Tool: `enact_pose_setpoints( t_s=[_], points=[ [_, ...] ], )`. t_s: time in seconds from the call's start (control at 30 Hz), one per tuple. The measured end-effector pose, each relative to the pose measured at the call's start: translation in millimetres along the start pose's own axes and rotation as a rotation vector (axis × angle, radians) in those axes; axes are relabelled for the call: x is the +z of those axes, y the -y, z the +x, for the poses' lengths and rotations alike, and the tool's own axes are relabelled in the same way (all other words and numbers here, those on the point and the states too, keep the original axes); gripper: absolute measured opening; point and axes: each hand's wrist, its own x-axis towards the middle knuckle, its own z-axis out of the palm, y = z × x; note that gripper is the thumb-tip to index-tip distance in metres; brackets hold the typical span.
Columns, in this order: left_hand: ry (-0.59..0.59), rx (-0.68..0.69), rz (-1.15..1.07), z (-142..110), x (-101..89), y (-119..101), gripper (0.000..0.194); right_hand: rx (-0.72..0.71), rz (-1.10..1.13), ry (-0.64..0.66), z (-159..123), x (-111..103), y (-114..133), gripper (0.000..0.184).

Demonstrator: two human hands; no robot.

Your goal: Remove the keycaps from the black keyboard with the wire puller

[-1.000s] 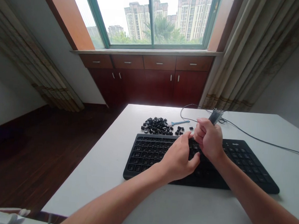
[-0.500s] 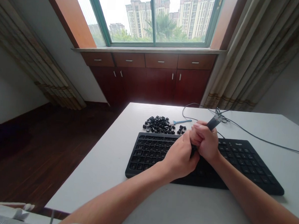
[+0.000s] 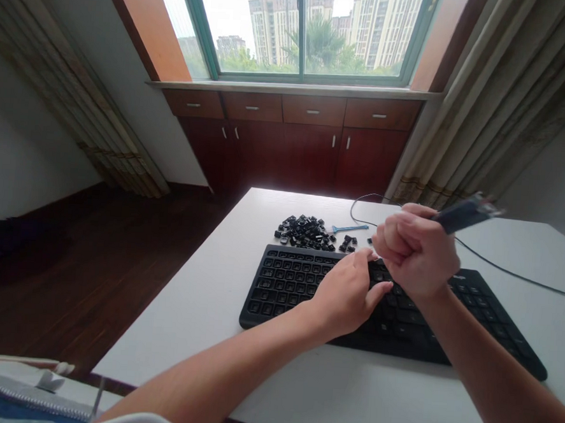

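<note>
A black keyboard lies on the white table, its left part stripped of keycaps so bare key sockets show; keys sit on its right part. My left hand rests over the keyboard's middle, thumb and fingers apart, with no object visible in it. Raised just above and to the right, my right hand is closed around a dark-handled tool. The handle's blurred end sticks out to the upper right; its working end is hidden. Behind the keyboard lies a pile of loose black keycaps.
A small blue-handled brush lies beside the pile, with a few keycaps apart from it. A thin dark cable runs across the white table. Wooden cabinets stand beyond, under a window.
My right hand has lifted away from my left and moved right, tilting the tool's handle to the right. My left hand's fingers have loosened. The view has shifted slightly.
</note>
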Motion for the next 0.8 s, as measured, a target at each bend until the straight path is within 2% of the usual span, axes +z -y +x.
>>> enact_pose_setpoints(
  t_s=[0.1,0.2,0.3,0.37,0.47,0.57,0.7,0.8],
  points=[
    [0.005,-0.012,-0.026,-0.5,0.5,-0.9,0.048,0.036,-0.024,-0.061,2.6,-12.0,1.5,0.045],
    [0.021,-0.015,-0.051,-1.0,-2.9,-0.6,0.052,-0.014,0.012,-0.162,1.0,-30.9,-4.1,0.043],
    [0.053,0.055,-0.047,-3.0,-13.8,2.4,0.053,-0.025,0.021,-0.22,1.7,-45.5,-10.3,0.041],
    [0.073,0.103,-0.007,-5.0,-24.3,6.1,0.046,0.027,0.026,-0.245,3.7,-51.3,-15.0,0.041],
    [0.121,0.127,0.068,-6.8,-38.7,11.8,0.031,0.114,0.041,-0.286,6.5,-55.7,-22.4,0.042],
    [0.146,0.163,0.102,-6.3,-45.9,14.6,0.021,0.136,0.033,-0.321,7.6,-57.3,-27.2,0.042],
    [0.121,0.194,0.089,-3.4,-51.6,15.9,0.017,0.13,0.027,-0.319,7.0,-58.8,-29.3,0.042],
    [0.053,0.143,0.056,0.2,-61.7,22.6,0.016,0.116,0.017,-0.319,6.6,-59.0,-32.9,0.042]
  ],
)
